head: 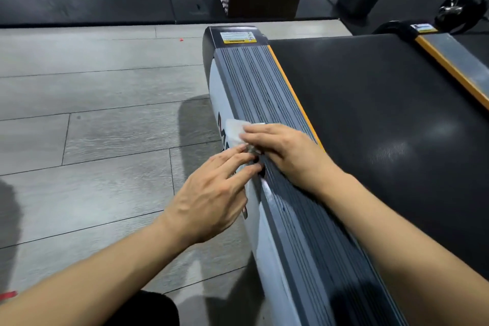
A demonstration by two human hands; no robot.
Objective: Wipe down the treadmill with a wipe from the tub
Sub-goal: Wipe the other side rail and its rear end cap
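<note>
While your right hand [284, 149] lies flat with its fingers straight, it presses the wipe [236, 131] down onto the treadmill's side rail [260, 103]. Most of the wipe sits under those fingers; only a pale, crumpled patch shows past your fingertips, on the side away from your body and toward the rail's outer edge. Your left hand [211, 193] is just beside the right, nearer to you, its fingers extended and close together, the tips touching the outer edge of the rail right under your right palm. You cannot tell whether they also catch a corner of the wipe, because the spot where the two hands meet is blurred and partly hidden.

That rail runs long and narrow from beneath your forearms away past both hands, ending at a rounded black end cap [232, 36] well beyond your fingertips. It carries a yellow-and-white label. Its top is dark grey with fine ribs running lengthwise, and your right forearm lies roughly along that same line.

On the thumb side of your right hand an orange strip [288, 87] borders the rail, and past it spreads the black belt [370, 114], matte with dull light patches. On the side of your left hand the rail's outer face [270, 241] is pale grey with dark lettering, mostly covered by your fingers. Beyond your left hand lies grey plank flooring [105, 114].
</note>
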